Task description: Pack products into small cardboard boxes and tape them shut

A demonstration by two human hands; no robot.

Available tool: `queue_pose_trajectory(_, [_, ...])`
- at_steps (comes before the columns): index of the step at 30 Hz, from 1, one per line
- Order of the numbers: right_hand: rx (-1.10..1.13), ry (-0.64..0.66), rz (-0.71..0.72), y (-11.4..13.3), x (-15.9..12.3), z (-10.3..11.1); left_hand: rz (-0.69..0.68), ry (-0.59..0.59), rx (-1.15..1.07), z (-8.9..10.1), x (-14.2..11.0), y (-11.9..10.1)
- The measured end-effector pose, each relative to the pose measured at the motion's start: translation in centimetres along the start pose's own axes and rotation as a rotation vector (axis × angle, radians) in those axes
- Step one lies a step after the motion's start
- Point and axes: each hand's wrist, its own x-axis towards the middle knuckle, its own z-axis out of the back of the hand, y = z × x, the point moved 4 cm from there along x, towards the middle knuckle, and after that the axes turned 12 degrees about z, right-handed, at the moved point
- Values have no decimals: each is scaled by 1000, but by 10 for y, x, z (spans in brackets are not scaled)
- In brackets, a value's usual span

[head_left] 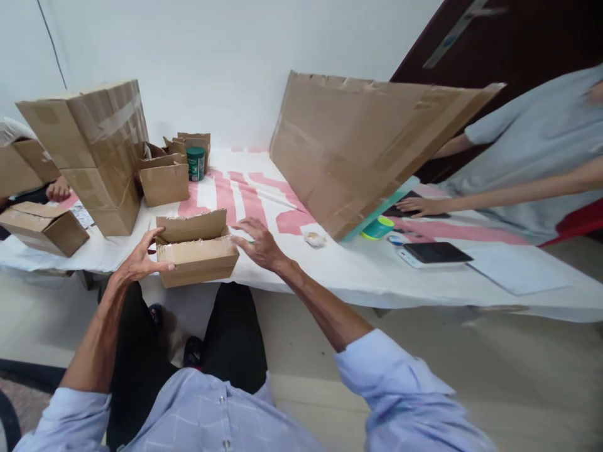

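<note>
Thumb and fingers of the left hand look clamped on the left end of a small cardboard box; right hand is at the other end, fingers spread apart. Box sits at the bench front edge, walls formed, back flap up, top unclosed. Green tub and taped cartons are beyond.

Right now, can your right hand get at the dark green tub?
Probably yes: the right hand is spread open by the small box, and only tablecloth seems to lie between it and the tub.
</note>
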Motion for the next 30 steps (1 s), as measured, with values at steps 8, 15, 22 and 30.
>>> queue_pose_trajectory(8, [-118, 143, 273, 62, 9, -1, 30, 65, -92, 2, -2, 9])
queue_pose_trajectory(15, [-185, 73, 388, 88, -47, -13, 19, 81, -116, -3, -3, 12])
queue_pose_trajectory(22, [139, 91, 235, 79, -23, -4, 37, 23, -6, -21, -14, 6])
queue_pose_trajectory(30, [285, 506, 68, 49, 33, -26, 8, 40, -63, -37, -18, 19])
